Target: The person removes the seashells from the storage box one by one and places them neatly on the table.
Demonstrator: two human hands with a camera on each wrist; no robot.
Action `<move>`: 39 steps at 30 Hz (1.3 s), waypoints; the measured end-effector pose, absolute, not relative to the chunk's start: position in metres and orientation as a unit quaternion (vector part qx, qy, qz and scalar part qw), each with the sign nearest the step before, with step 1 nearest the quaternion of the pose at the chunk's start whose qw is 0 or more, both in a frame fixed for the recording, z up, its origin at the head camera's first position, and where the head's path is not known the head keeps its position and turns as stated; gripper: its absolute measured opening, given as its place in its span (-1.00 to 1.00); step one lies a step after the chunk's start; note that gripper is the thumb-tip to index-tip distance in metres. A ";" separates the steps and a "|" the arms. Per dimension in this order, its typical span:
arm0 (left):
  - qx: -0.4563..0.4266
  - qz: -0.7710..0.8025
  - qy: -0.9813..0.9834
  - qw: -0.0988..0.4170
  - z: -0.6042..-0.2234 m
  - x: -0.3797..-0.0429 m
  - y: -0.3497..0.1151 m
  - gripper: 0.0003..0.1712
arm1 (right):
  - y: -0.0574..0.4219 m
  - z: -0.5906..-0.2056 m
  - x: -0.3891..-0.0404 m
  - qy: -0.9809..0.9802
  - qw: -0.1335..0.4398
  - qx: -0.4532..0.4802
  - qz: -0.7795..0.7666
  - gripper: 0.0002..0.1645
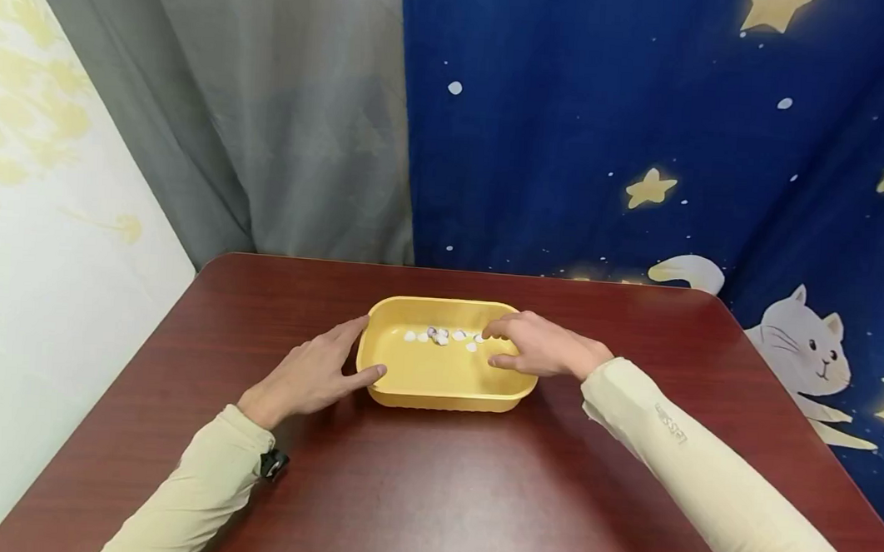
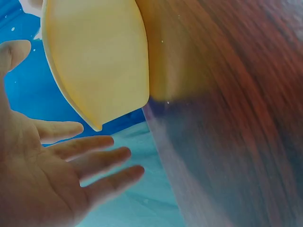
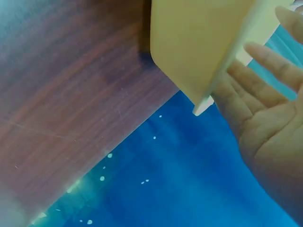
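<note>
A yellow plastic tub [image 1: 436, 382] stands on the table. On its floor, towards the far wall, lie several small white, partly purplish pieces like seashells [image 1: 440, 337], some bunched, others spread in a row. My left hand [image 1: 307, 376] is at the tub's left end, thumb over the near-left rim and fingers along the outside, spread fairly straight in the left wrist view. Over the right end reaches my right hand [image 1: 542, 345], its fingers bent loosely down into the tub beside the rightmost pieces. Thumb and fingers stand apart, with nothing seen between them.
The reddish-brown wooden table [image 1: 431, 484] extends around the tub on all sides. Behind it hang a grey curtain [image 1: 300, 118] and a blue curtain [image 1: 554, 148] with stars and a cat. A white patterned panel [image 1: 55, 206] stands on the left.
</note>
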State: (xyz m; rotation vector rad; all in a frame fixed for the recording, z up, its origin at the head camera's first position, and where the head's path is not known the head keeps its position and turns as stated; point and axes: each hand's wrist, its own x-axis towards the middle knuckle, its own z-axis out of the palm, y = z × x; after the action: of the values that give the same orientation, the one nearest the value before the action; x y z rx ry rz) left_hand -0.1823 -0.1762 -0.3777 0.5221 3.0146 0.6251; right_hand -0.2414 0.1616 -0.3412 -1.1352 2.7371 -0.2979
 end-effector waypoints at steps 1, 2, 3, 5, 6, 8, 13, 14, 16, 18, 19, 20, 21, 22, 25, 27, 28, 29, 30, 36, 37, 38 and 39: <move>0.170 0.201 0.965 0.009 -0.378 -0.182 -0.176 0.05 | 0.160 -0.339 -0.244 0.915 0.095 -0.380 -0.095 -0.52; 0.171 0.203 0.964 0.009 -0.379 -0.182 -0.176 0.06 | 0.158 -0.338 -0.246 0.914 0.110 -0.378 -0.094 -0.53; 0.172 0.207 0.963 0.010 -0.380 -0.183 -0.176 0.06 | 0.156 -0.337 -0.249 0.915 0.123 -0.374 -0.089 -0.54; 0.179 0.216 0.960 0.010 -0.381 -0.183 -0.177 0.06 | 0.152 -0.335 -0.256 0.915 0.141 -0.370 -0.074 -0.55; 0.183 0.220 0.958 0.010 -0.382 -0.183 -0.177 0.07 | 0.149 -0.335 -0.259 0.916 0.148 -0.367 -0.068 -0.55; 0.192 0.229 0.954 0.012 -0.383 -0.182 -0.177 0.07 | 0.144 -0.336 -0.265 0.916 0.154 -0.367 -0.057 -0.55; 0.202 0.234 0.951 0.019 -0.384 -0.182 -0.176 0.06 | 0.136 -0.341 -0.276 0.919 0.147 -0.361 -0.058 -0.57; 0.203 0.233 0.951 0.019 -0.383 -0.182 -0.176 0.06 | 0.135 -0.342 -0.277 0.920 0.146 -0.358 -0.060 -0.58; 0.203 0.232 0.951 0.020 -0.383 -0.182 -0.175 0.07 | 0.133 -0.344 -0.278 0.922 0.143 -0.354 -0.064 -0.59; 0.204 0.229 0.952 0.020 -0.383 -0.182 -0.175 0.08 | 0.132 -0.345 -0.280 0.922 0.142 -0.354 -0.066 -0.60; 0.202 0.228 0.952 0.020 -0.383 -0.182 -0.175 0.09 | 0.131 -0.346 -0.280 0.922 0.141 -0.355 -0.066 -0.61; 0.202 0.226 0.953 0.021 -0.384 -0.181 -0.175 0.10 | 0.131 -0.346 -0.281 0.921 0.142 -0.356 -0.066 -0.61; 0.201 0.226 0.953 0.021 -0.384 -0.181 -0.176 0.11 | 0.130 -0.347 -0.282 0.921 0.140 -0.358 -0.065 -0.62; 0.201 0.224 0.953 0.021 -0.384 -0.181 -0.176 0.12 | 0.130 -0.347 -0.283 0.921 0.140 -0.358 -0.064 -0.62; 0.204 0.221 0.953 0.018 -0.384 -0.180 -0.176 0.14 | 0.129 -0.349 -0.285 0.922 0.136 -0.358 -0.063 -0.63; 0.207 0.219 0.953 0.016 -0.384 -0.180 -0.176 0.13 | 0.129 -0.350 -0.287 0.922 0.133 -0.359 -0.063 -0.63; 0.208 0.217 0.954 0.015 -0.384 -0.181 -0.176 0.13 | 0.130 -0.351 -0.289 0.922 0.132 -0.359 -0.064 -0.63; 0.208 0.216 0.954 0.016 -0.384 -0.180 -0.176 0.13 | 0.130 -0.351 -0.290 0.921 0.132 -0.360 -0.065 -0.63; 0.206 0.215 0.955 0.017 -0.384 -0.180 -0.176 0.13 | 0.130 -0.352 -0.291 0.921 0.131 -0.360 -0.064 -0.63; 0.206 0.213 0.955 0.019 -0.383 -0.179 -0.175 0.14 | 0.130 -0.356 -0.291 0.922 0.128 -0.361 -0.053 -0.73; 0.207 0.214 0.955 0.018 -0.383 -0.179 -0.175 0.14 | 0.130 -0.356 -0.291 0.922 0.127 -0.362 -0.051 -0.77; 0.208 0.215 0.954 0.018 -0.384 -0.180 -0.175 0.14 | 0.130 -0.357 -0.291 0.922 0.128 -0.361 -0.050 -0.80; 0.209 0.214 0.954 0.018 -0.384 -0.180 -0.175 0.14 | 0.130 -0.358 -0.291 0.922 0.126 -0.363 -0.049 -0.84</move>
State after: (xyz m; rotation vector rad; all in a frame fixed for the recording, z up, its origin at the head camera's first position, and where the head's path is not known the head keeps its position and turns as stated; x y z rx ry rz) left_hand -0.1798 -0.1748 -0.3837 0.6504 2.9629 0.6659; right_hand -0.2909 0.1302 -0.3580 -1.0579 2.6841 -0.1414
